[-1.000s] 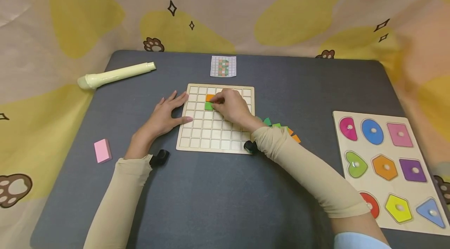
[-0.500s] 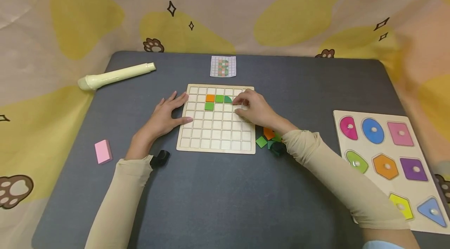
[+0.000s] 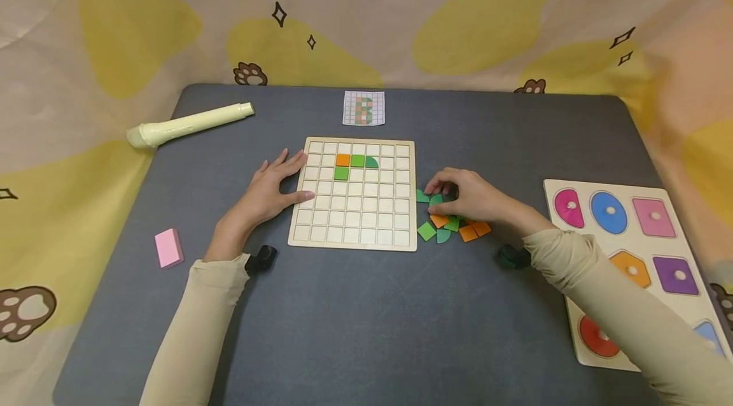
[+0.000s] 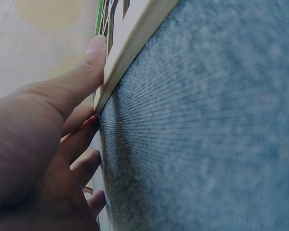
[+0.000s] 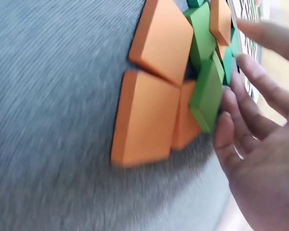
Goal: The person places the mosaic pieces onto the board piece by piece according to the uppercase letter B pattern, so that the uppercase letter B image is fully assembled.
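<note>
A square wooden grid board (image 3: 350,202) lies mid-table. Set in its cells are an orange square tile (image 3: 342,160), two light green square tiles (image 3: 341,174) and a dark green quarter-round tile (image 3: 371,162). My left hand (image 3: 266,193) rests at the board's left edge, thumb on the rim and fingers spread along the side. To the right of the board, my right hand (image 3: 472,196) reaches over a loose pile of orange and green tiles (image 5: 154,115). Its thumb and fingers are apart around a dark green tile (image 3: 436,200); no grip on it shows.
A small printed card (image 3: 364,108) with a coloured grid pattern lies behind the board. At left are a pale yellow tube-shaped object (image 3: 195,123) and a pink block (image 3: 168,247). A shape puzzle board (image 3: 615,253) lies at right, partly under the right forearm.
My right hand has moved from the board to the tile pile at right. A light green square and a dark green quarter-round now show in the upper row. The left hand stays put.
</note>
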`<state>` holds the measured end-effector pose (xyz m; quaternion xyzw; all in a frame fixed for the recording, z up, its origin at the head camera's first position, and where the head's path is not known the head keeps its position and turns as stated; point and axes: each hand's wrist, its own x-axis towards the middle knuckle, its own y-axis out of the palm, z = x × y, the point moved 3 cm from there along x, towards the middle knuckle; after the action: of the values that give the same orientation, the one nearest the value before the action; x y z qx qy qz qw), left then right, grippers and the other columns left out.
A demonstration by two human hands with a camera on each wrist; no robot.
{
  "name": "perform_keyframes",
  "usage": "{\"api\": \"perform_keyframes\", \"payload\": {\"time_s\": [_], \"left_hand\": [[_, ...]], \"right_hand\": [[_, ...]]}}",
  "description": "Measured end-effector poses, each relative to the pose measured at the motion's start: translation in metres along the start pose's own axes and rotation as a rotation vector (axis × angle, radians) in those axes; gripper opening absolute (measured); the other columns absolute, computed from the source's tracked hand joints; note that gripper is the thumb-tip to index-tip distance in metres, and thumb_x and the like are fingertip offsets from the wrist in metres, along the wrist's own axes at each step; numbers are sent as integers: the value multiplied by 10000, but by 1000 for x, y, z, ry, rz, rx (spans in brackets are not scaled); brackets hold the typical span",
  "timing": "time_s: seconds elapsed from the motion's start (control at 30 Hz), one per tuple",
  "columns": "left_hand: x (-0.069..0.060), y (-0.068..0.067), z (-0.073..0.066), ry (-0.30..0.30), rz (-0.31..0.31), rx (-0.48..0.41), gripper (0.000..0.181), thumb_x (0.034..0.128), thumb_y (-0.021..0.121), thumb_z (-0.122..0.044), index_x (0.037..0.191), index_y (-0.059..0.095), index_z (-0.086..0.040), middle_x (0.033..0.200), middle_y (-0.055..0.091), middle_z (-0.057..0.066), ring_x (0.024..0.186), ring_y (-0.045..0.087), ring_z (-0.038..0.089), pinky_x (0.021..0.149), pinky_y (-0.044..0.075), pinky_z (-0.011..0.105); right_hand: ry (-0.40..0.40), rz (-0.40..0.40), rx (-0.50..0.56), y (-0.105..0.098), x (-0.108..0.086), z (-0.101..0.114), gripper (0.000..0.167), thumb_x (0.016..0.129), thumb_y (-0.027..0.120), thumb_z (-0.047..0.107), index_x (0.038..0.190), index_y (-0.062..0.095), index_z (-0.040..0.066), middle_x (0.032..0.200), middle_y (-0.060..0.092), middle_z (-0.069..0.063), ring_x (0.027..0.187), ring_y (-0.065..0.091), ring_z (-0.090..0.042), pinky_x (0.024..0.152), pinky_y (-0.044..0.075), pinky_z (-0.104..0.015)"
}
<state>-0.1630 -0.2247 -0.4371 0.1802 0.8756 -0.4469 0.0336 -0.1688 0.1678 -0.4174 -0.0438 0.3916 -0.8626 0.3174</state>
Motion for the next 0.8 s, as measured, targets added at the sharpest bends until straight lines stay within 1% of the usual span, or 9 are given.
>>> {"api": "perform_keyframes", "payload": {"time_s": [0.13, 0.2, 0.27, 0.37, 0.43, 0.57, 0.7, 0.8], "left_hand": [[-1, 0, -1, -4, 4, -4, 903, 980, 789, -288, 1692, 259, -126, 1781, 202, 37, 1681, 20, 308, 1347, -62, 566], [-1, 0, -1, -5, 4, -6, 902, 980, 789, -284, 1692, 259, -124, 1781, 202, 40, 1681, 19, 309, 1347, -64, 565], [-1, 0, -2, -5, 2, -8, 900, 980, 789, -279, 1691, 261, -120, 1780, 203, 43, 1681, 20, 311, 1347, -64, 567], [-1, 0, -2, -3, 1, -7, 901, 979, 790, -280, 1691, 260, -119, 1780, 203, 41, 1681, 22, 313, 1346, -61, 571], [-1, 0, -2, -2, 0, -8, 902, 978, 791, -281, 1690, 262, -118, 1780, 205, 41, 1681, 24, 313, 1346, -59, 572], [-1, 0, -1, -4, -5, -8, 900, 975, 794, -278, 1689, 269, -117, 1779, 209, 39, 1681, 25, 312, 1346, -57, 573], [-1, 0, 0, 2, -7, -4, 897, 978, 791, -284, 1688, 270, -115, 1778, 210, 40, 1681, 29, 312, 1345, -54, 575], [-1, 0, -1, 13, -5, -9, 889, 983, 784, -284, 1685, 273, -99, 1777, 213, 59, 1680, 31, 321, 1343, -53, 584]], "right_hand": [[-1, 72, -21, -4, -12, -1, 389, 857, 912, 179, 1192, 731, 98, 1125, 646, -73, 1024, 582, -236, 903, 515, -410], [-8, 88, -26, -5, -16, -1, 378, 846, 919, 168, 1173, 736, 117, 1153, 633, -73, 1030, 563, -241, 908, 509, -422], [-23, 91, -33, -5, -18, -1, 316, 850, 913, 153, 1122, 752, 136, 1168, 628, -77, 1033, 552, -245, 906, 505, -425], [-42, 79, -35, -4, -19, -2, 225, 854, 906, 134, 1029, 768, 164, 1173, 628, -79, 1031, 543, -255, 893, 496, -424], [-45, 62, -34, -4, -18, -1, 205, 851, 907, 121, 988, 762, 165, 1165, 630, -82, 1035, 538, -263, 892, 487, -426], [-60, 3, -40, -5, -14, 3, 189, 854, 903, 107, 937, 738, 148, 1120, 653, -76, 1014, 544, -276, 881, 475, -416], [-47, -40, -21, -9, -8, 9, 149, 888, 869, 88, 901, 728, 134, 952, 689, -40, 870, 591, -228, 773, 500, -316], [-26, -63, 12, -11, 0, 13, 99, 927, 825, 68, 929, 735, 109, 868, 699, -34, 783, 595, -188, 691, 496, -249]]}}
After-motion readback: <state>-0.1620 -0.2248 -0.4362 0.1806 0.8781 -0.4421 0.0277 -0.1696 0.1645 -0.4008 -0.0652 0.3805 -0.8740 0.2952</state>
